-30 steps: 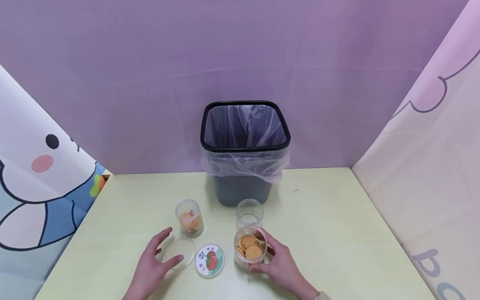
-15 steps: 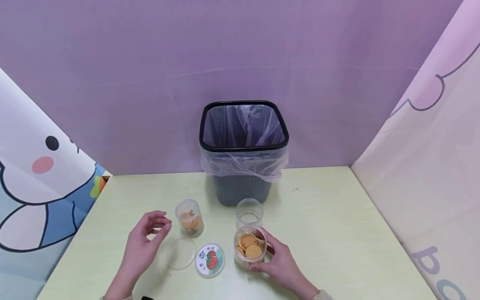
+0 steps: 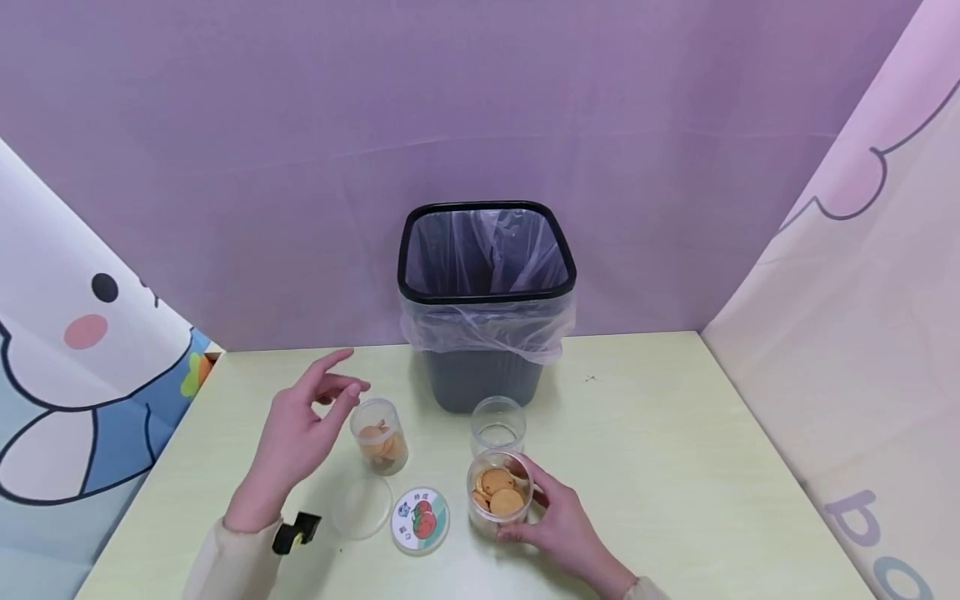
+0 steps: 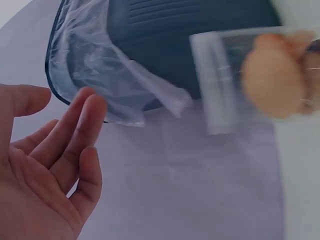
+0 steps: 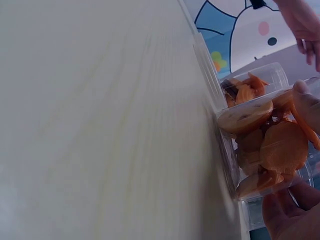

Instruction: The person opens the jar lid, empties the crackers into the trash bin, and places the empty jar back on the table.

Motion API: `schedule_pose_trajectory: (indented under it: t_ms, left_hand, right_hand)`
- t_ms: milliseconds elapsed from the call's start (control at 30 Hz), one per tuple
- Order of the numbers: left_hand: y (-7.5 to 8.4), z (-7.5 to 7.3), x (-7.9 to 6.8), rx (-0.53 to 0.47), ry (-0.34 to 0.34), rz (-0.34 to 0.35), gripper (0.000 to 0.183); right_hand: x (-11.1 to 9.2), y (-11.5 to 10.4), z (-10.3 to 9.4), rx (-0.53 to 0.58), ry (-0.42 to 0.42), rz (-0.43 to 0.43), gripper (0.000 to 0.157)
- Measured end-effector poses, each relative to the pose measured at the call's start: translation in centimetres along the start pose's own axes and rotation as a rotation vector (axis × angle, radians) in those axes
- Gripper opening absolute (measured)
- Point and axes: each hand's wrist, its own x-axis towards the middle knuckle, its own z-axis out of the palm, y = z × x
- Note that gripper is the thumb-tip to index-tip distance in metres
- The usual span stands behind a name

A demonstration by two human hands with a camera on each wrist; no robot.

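Observation:
My left hand (image 3: 303,421) is raised at the left, fingers loosely bent with nothing in them, beside a clear jar of cookies (image 3: 380,446). In the left wrist view the thumb stands apart from the fingers (image 4: 82,125). My right hand (image 3: 551,529) grips a clear open jar (image 3: 500,496) from its right side. Round cookies (image 5: 285,146) fill the lower part of that jar. Directly behind it stands another clear jar (image 3: 498,423) with no cookies showing. Between the hands lie a clear lid (image 3: 362,508) and a round lid with a tomato picture (image 3: 420,522).
A dark bin (image 3: 483,379) with a black rim and a clear plastic liner (image 3: 495,329) stands at the back middle. The pale table (image 3: 652,450) ends at a purple curtain (image 3: 300,167), with printed cloths at both sides.
My left hand has moved up and away from the clear lid, past the left jar's side. The right hand keeps its grip on the jar without visible movement.

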Motion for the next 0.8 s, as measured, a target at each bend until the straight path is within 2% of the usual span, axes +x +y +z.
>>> schedule_pose_trajectory:
  t_ms: [233, 467, 633, 800]
  left_hand:
    - [1.9, 0.5, 3.4, 0.101, -0.007, 0.033, 0.045]
    - [3.3, 0.9, 6.4, 0.147, 0.001, 0.075, 0.051]
    - [3.9, 1.2, 8.4, 0.164, -0.060, 0.039, 0.056]
    - [4.4, 1.5, 10.1, 0.184, -0.156, -0.034, 0.061]
  right_hand:
    - [0.0, 0.0, -0.2, -0.008, -0.001, 0.000, 0.094]
    - [0.0, 0.0, -0.2, 0.002, -0.011, 0.004, 0.094]
    - [0.0, 0.0, -0.2, -0.006, -0.014, 0.009, 0.094]
    - [0.0, -0.1, -0.2, -0.007, -0.017, 0.010, 0.093]
